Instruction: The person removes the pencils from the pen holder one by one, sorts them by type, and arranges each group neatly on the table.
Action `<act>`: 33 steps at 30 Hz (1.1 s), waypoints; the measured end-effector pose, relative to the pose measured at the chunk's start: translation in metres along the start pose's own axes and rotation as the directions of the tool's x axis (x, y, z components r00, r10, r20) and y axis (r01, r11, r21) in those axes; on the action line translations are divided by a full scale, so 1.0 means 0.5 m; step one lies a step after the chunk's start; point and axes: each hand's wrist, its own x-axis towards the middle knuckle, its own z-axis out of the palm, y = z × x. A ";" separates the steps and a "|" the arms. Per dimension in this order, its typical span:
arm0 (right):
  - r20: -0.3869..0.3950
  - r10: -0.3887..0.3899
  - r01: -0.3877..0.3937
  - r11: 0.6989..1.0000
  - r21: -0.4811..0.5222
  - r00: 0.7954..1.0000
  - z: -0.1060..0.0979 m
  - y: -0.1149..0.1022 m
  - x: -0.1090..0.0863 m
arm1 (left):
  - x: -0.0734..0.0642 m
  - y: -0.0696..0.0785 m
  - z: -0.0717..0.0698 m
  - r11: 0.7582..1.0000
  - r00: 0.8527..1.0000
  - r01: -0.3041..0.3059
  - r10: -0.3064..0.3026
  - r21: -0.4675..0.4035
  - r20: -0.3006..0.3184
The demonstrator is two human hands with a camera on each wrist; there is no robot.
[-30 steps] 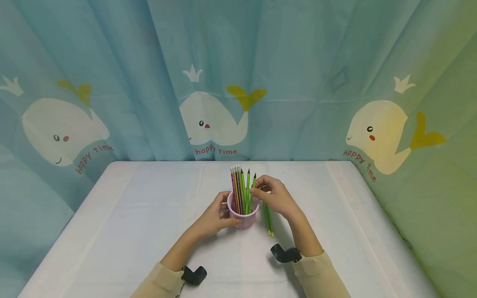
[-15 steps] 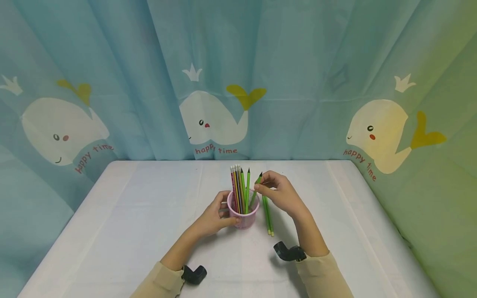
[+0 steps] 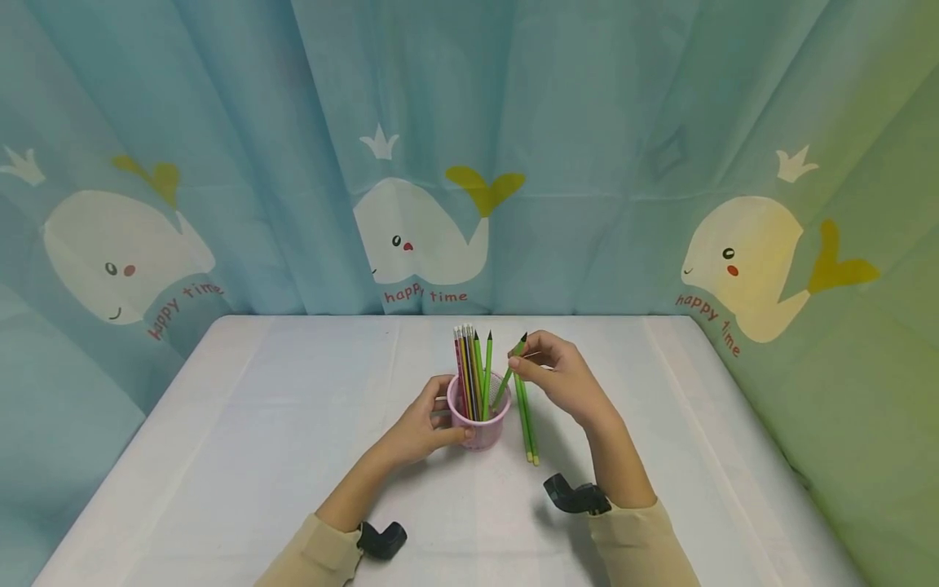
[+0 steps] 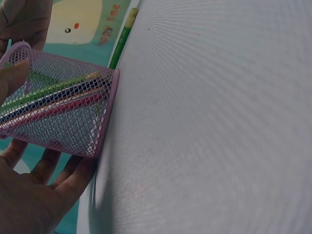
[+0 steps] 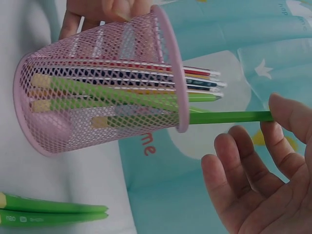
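My left hand grips a pink mesh pencil cup round its side, and the cup stands upright on the table. Several pencils lean inside it: striped ones with white tips up, and two green ones with black points up. With thumb and index finger, my right hand pinches another green pencil near its point. That pencil slants out over the right rim, and its yellow end shows through the mesh inside the cup. The right hand's other fingers are loosely bent.
Two green pencils lie side by side on the white table, just right of the cup, yellow ends toward me. A blue curtain with whale prints hangs behind the table's back edge.
My right hand has shifted right and slightly up, tilting the pinched green pencil away from the others toward the right rim. The left hand and the cup have stayed in place.
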 end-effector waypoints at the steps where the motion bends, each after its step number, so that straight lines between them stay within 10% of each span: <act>1: -0.002 -0.006 0.006 1.000 0.004 1.000 -0.002 0.000 -0.001 | 0.001 -0.001 0.000 1.000 1.000 -0.003 0.003 0.002 0.000; 33: -0.096 -0.103 0.111 0.990 0.084 0.990 -0.045 -0.036 -0.023 | 0.000 0.001 -0.003 1.000 1.000 -0.016 0.016 0.005 0.017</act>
